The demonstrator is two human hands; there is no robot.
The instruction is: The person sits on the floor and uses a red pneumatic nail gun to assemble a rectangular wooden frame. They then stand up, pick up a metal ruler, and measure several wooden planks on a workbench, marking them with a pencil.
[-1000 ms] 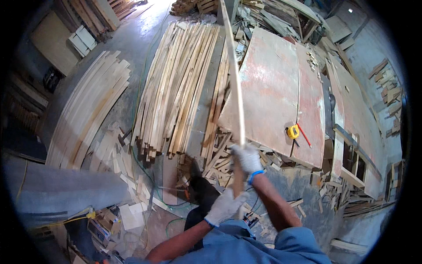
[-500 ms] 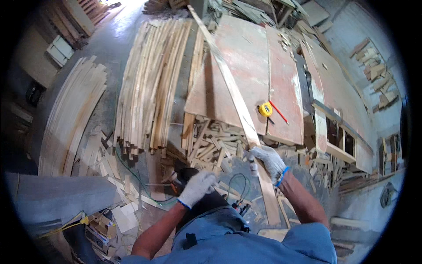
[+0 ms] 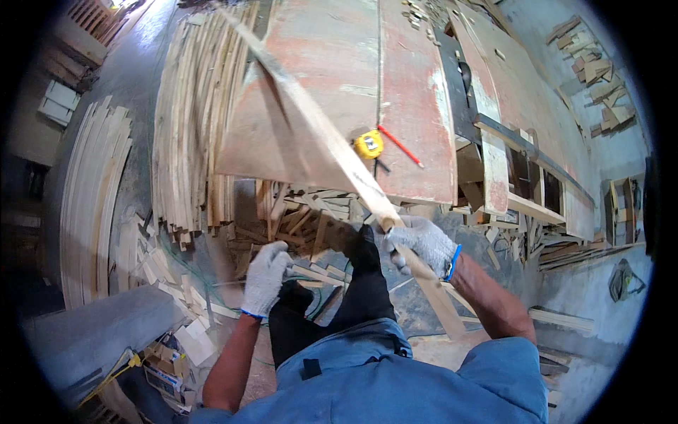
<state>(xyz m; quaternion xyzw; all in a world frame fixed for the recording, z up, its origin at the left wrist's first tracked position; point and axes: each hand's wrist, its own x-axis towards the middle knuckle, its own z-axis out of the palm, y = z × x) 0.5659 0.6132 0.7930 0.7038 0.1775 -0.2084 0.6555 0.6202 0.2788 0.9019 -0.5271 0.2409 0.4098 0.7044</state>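
My right hand (image 3: 418, 244), in a white knitted glove with a blue cuff, is wrapped round a long wooden board (image 3: 346, 159). The board slants from beside my right forearm up over the red-stained worktable (image 3: 311, 92) toward the far left, and its far part is blurred. My left hand (image 3: 266, 278), gloved likewise, hangs in the air left of my legs. Its fingers are loosely bent and nothing shows in them. A yellow tape measure (image 3: 369, 144) lies on the worktable right of the board, with a red pencil (image 3: 401, 146) beside it.
Long wooden strips (image 3: 191, 120) are stacked left of the worktable, with another pile of boards (image 3: 92, 198) farther left. Wood offcuts (image 3: 304, 226) lie under the table's near edge, by my feet. A dark metal bar (image 3: 530, 150) crosses the right-hand bench. A green hose (image 3: 180, 261) runs along the floor.
My left hand has moved left, away from my body's middle. The board's far end has swung left in my right hand. The view has shifted right and I have a leg forward.
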